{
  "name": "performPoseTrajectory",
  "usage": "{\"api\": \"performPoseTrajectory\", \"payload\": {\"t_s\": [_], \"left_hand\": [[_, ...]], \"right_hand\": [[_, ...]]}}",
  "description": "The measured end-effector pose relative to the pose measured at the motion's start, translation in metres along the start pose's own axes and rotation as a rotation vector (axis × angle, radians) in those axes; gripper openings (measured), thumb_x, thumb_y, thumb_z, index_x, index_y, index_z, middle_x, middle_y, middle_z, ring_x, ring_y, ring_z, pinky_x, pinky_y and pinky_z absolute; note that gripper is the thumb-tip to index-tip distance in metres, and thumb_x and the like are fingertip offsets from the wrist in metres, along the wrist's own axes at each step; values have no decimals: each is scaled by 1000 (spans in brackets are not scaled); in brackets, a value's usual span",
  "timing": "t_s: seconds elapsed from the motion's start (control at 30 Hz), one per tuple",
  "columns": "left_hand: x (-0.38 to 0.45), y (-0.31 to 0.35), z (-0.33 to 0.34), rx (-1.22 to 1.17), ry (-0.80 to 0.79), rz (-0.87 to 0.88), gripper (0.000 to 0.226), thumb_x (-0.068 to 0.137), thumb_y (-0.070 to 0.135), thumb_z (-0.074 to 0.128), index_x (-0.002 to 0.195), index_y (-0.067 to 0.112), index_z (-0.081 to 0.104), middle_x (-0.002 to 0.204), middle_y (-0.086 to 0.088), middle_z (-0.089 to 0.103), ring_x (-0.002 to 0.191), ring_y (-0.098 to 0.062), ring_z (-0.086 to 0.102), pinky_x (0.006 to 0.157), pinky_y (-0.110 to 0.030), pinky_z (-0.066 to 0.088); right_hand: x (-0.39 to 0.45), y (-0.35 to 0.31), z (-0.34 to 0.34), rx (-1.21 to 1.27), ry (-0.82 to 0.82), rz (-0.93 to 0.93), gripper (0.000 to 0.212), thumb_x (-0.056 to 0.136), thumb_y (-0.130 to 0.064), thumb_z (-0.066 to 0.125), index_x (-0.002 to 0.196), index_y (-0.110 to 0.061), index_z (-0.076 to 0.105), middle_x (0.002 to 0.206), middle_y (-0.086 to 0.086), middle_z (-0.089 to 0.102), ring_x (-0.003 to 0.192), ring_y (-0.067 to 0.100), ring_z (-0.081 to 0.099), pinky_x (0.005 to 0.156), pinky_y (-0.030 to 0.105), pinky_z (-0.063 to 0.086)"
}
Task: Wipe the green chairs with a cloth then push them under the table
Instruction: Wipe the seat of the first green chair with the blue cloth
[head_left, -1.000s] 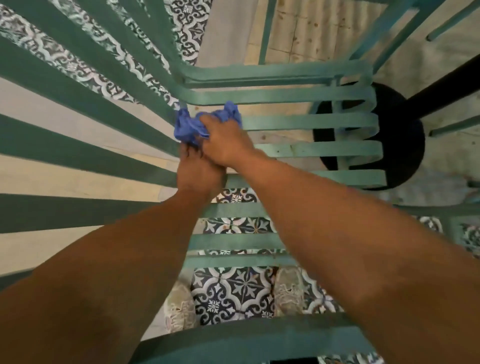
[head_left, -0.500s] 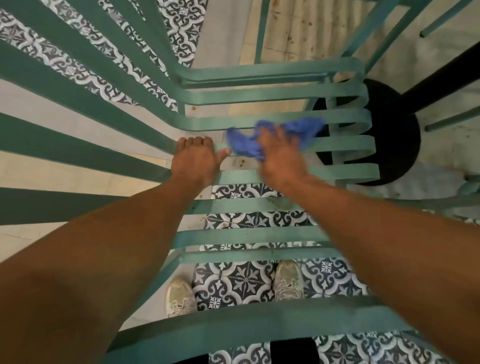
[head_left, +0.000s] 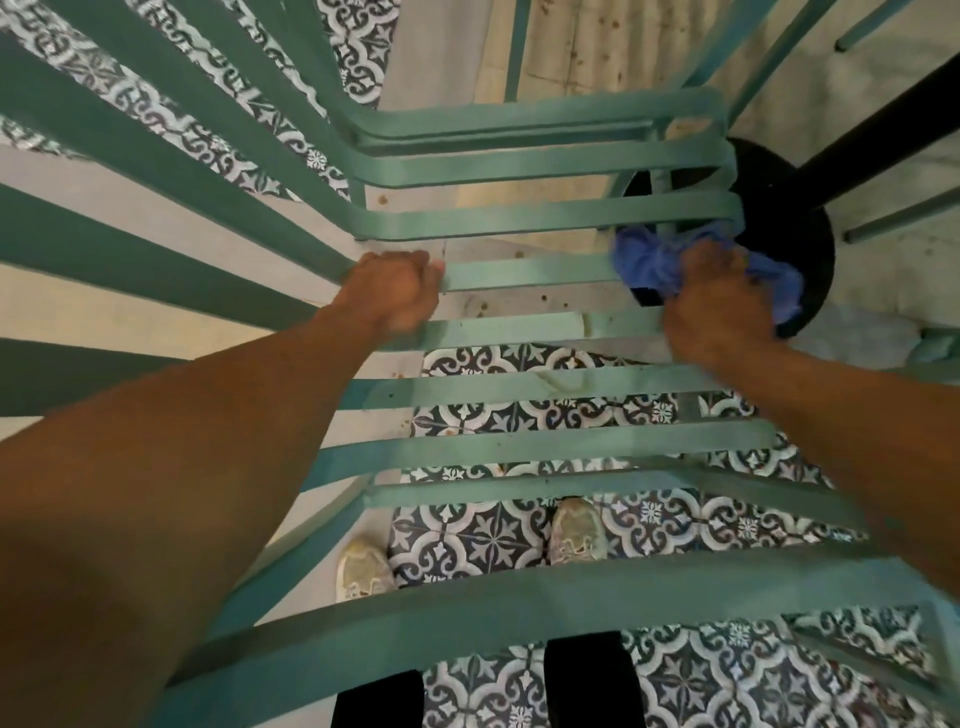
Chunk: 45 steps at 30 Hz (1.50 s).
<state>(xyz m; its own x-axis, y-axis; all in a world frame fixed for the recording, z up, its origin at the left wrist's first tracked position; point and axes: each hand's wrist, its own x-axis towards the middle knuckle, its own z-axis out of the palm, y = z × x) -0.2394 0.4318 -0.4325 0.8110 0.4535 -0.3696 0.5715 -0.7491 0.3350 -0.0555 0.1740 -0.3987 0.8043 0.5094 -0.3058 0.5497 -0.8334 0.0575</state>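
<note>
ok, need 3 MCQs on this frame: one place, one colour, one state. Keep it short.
1. Where on the seat is the cloth? A) left end B) middle C) right end
2. Cloth colour? A) blue B) yellow C) white
3. The left hand is: A) gripping a seat slat B) hanging free C) holding the cloth

Key: 1 C, the cloth sits bunched under the right hand at the slats' right end. 2 A, it is plainly blue. 3 A, the left hand has its fingers curled round a slat of the green chair.

Below me the floor (head_left: 488, 535) is patterned tile in dark blue and white, giving way to pale plain slabs (head_left: 597, 47) farther out. A black round table base (head_left: 789, 218) stands there, its dark post (head_left: 872, 135) slanting up.
</note>
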Motion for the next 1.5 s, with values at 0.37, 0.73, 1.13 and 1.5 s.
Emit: {"api": "performPoseTrajectory", "payload": {"t_s": [0.37, 0.73, 1.13, 1.5], "left_hand": [[14, -1, 13, -25, 9, -14, 48, 99, 49, 32, 110, 15, 64, 116, -18, 65, 109, -36, 56, 98, -42, 37], [14, 2, 18, 124, 13, -10, 54, 97, 58, 34, 118, 14, 57, 116, -19, 62, 110, -37, 54, 99, -45, 33], [33, 0, -6, 33, -134, -77, 62, 87, 64, 53, 117, 13, 69, 125, -16, 61, 115, -38, 53, 94, -37, 41], [23, 4, 2, 12, -114, -108, 57, 93, 58, 46, 121, 10, 62, 128, -17, 58, 119, -37, 51, 97, -41, 40]], "right_hand": [[-23, -148, 32, -53, -39, -882, 60, 86, -14, 50, 143, -25, 38, 154, 3, 31, 145, 28, 11, 115, 59, 5], [-43, -22, 13, -80, -149, -500, 78, 80, -2, 54, 149, -20, 21, 160, 3, 10, 147, 28, -1, 115, 59, 5], [-38, -50, 30, -122, 5, -932, 69, 83, -6, 49, 148, -16, 28, 159, 6, 17, 146, 26, 9, 115, 51, 4], [-92, -109, 31, -38, -228, -1142, 67, 86, -8, 50, 146, -24, 27, 159, 2, 13, 147, 25, 5, 117, 56, 9]]}}
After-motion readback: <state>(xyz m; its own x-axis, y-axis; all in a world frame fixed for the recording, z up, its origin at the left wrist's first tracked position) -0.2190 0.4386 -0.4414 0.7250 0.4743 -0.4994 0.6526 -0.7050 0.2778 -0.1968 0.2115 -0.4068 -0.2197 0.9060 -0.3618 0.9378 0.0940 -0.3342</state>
